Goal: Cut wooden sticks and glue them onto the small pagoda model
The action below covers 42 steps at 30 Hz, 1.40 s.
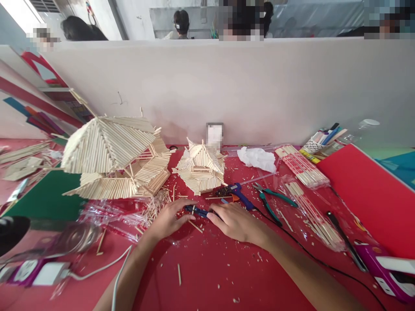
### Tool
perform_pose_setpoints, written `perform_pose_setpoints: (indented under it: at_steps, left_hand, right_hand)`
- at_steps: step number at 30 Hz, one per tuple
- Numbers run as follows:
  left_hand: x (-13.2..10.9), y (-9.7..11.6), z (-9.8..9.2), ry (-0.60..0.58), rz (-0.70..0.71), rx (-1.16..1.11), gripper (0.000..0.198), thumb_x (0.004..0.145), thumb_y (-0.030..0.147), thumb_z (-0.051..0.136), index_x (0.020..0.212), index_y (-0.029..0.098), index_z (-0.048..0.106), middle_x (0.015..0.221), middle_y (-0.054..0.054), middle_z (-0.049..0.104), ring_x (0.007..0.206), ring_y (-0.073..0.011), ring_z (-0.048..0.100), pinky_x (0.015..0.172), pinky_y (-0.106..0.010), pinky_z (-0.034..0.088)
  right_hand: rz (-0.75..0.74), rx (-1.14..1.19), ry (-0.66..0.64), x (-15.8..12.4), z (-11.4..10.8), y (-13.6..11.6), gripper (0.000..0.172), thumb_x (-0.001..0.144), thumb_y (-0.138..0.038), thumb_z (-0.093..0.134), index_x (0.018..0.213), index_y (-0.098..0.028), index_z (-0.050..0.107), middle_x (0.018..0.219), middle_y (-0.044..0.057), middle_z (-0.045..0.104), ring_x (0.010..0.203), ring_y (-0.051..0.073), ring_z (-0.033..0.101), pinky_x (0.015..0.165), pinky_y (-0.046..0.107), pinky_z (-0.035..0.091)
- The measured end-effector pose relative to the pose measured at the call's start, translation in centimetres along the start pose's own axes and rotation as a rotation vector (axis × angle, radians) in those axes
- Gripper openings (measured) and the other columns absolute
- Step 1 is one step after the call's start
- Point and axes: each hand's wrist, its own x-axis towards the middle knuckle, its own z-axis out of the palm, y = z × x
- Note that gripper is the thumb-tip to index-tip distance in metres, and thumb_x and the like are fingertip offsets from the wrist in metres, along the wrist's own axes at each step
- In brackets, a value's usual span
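Note:
My left hand [171, 217] is curled, thumb and forefinger on either side of a short wooden stick [193, 210]. That stick lies across the end of a dark blue hand tool [201, 212], possibly pliers; its jaws are partly hidden. My right hand [235, 219] grips the tool from the other end, fingers wrapped over it. Just beyond the hands stands a small pavilion model [201, 166] made of sticks. A bigger stick model [113, 149] with a broad roof is to the left. Close beyond my right hand lies a blue glue gun [241, 196].
Green-handled pliers [275, 201] and packs of sticks [303, 166] lie to the right, near a red board [369, 194]. Stick offcuts [158, 207] and clear plastic wrap [110, 216] are at the left. A black cord [311, 252] crosses the right side. A white partition [227, 86] rises behind.

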Motion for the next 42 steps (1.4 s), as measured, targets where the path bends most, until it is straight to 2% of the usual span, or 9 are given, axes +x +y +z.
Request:
perform_pose_setpoints:
  at_steps: [13,20,28,32,37,42]
  left_hand:
    - [0.1,-0.1,-0.1,0.01,0.023,0.011,0.037,0.097,0.039,0.07,0.13,0.024,0.067,0.118,-0.009,0.077,0.106,-0.0242,0.075,0.094,-0.039,0.061]
    - [0.1,-0.1,-0.1,0.02,0.033,0.003,0.039,0.097,0.04,0.069,0.132,0.023,0.067,0.119,-0.01,0.077,0.107,-0.0243,0.075,0.096,-0.04,0.061]
    - [0.0,-0.3,0.0,0.007,0.035,0.014,0.041,0.097,0.04,0.069,0.134,0.023,0.066,0.12,-0.01,0.077,0.108,-0.0245,0.075,0.097,-0.041,0.06]
    - [0.0,-0.2,-0.1,-0.004,0.089,0.024,0.042,0.097,0.043,0.067,0.135,0.024,0.066,0.12,-0.01,0.077,0.108,-0.0239,0.074,0.096,-0.04,0.061]
    - [0.1,-0.2,-0.3,-0.025,0.123,0.05,0.034,0.099,0.039,0.067,0.128,0.022,0.071,0.112,-0.01,0.079,0.101,-0.0232,0.075,0.092,-0.039,0.062]
    - [-0.1,-0.3,-0.8,-0.026,0.214,0.088,0.032,0.101,0.035,0.064,0.13,0.024,0.07,0.113,-0.01,0.079,0.106,-0.0234,0.074,0.095,-0.04,0.061]
  right_hand:
    - [0.022,-0.015,-0.018,0.1,0.0,-0.1,0.04,0.11,-0.042,0.037,0.107,-0.019,0.07,0.096,0.01,0.08,0.084,0.027,0.073,0.071,0.033,0.035]
    - [-0.012,0.018,-0.001,0.1,0.2,0.2,0.04,0.11,-0.042,0.038,0.109,-0.019,0.071,0.102,0.009,0.08,0.091,0.027,0.074,0.073,0.033,0.037]
    - [0.003,-0.014,-0.008,0.0,0.2,0.0,0.041,0.11,-0.041,0.038,0.109,-0.018,0.072,0.1,0.01,0.08,0.088,0.027,0.074,0.073,0.033,0.037]
    - [0.001,-0.066,-0.013,-0.1,0.2,-0.3,0.041,0.11,-0.04,0.037,0.113,-0.017,0.071,0.102,0.012,0.08,0.09,0.03,0.074,0.073,0.034,0.037]
    - [0.015,-0.16,-0.02,-0.1,0.2,-0.8,0.043,0.11,-0.04,0.037,0.104,-0.015,0.071,0.093,0.014,0.08,0.082,0.03,0.074,0.068,0.035,0.034]
    - [0.017,-0.201,-0.011,0.0,1.2,-0.9,0.043,0.11,-0.041,0.036,0.102,-0.015,0.07,0.089,0.012,0.079,0.08,0.027,0.073,0.064,0.033,0.03]
